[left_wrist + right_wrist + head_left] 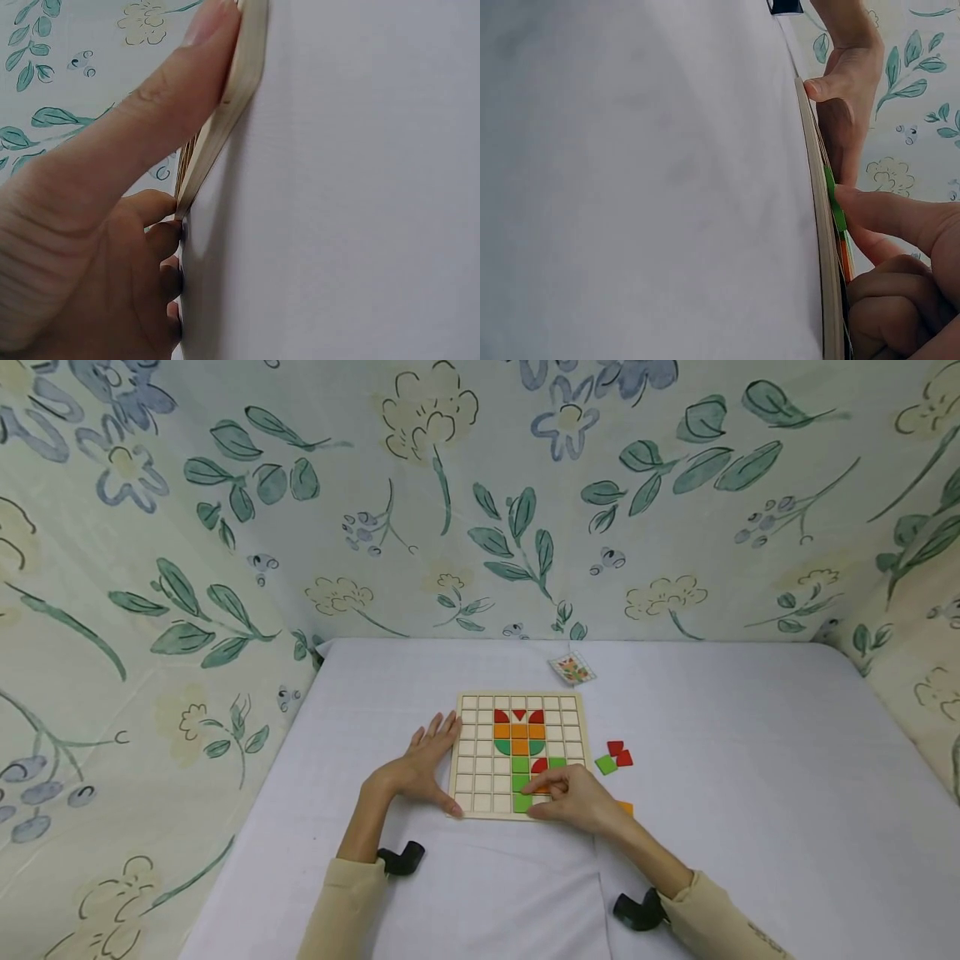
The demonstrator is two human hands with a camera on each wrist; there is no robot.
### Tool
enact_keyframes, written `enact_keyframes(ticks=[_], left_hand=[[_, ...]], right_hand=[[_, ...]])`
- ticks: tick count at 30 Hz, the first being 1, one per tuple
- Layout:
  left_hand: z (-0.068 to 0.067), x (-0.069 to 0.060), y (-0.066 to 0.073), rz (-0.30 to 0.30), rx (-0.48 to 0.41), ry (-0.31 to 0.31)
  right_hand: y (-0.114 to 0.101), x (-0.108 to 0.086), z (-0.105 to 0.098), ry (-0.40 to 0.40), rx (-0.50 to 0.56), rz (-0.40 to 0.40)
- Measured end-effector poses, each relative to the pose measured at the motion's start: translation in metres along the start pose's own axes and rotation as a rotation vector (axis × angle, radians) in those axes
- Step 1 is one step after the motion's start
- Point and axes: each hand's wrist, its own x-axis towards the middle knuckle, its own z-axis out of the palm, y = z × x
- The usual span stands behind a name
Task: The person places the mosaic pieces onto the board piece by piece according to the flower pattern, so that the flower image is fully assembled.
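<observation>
A square wooden grid board [480, 768] lies on the white cloth, bearing a flower figure of red, orange and green tiles. My left hand [420, 768] rests with spread fingers along the board's left edge, its thumb by the near-left corner; the left wrist view shows the thumb [150, 112] against the wooden rim. Over the board's near side, my right hand [573, 797] pinches a light green square tile [522, 803] at the foot of the green stem. In the right wrist view this green tile [832, 196] sits at the thumb tip, slightly tilted. The right hand hides some tiles.
Right of the board lie loose red tiles [624, 758] and a light green tile [606, 765]. An orange piece [626, 809] shows partly behind the right wrist. A small pattern card [572, 669] lies beyond the board. Floral cloth [517, 577] hangs behind the table.
</observation>
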Motion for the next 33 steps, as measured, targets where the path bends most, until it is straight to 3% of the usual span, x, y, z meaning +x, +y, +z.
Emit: enact_keyframes(ticks=[21,26,33], left_hand=[[-0.001,0.001,0.0,-0.004,-0.009,0.002],[0.0,0.002,0.0,-0.005,-0.003,-0.005],[0.001,0.001,0.0,-0.011,0.0,0.0]], right_hand=[[-0.003,0.001,-0.001,0.012,-0.005,0.011],[-0.003,-0.006,-0.019,0.045,0.016,0.088],[0.01,-0.015,-0.066,0.128,0.0,0.136]])
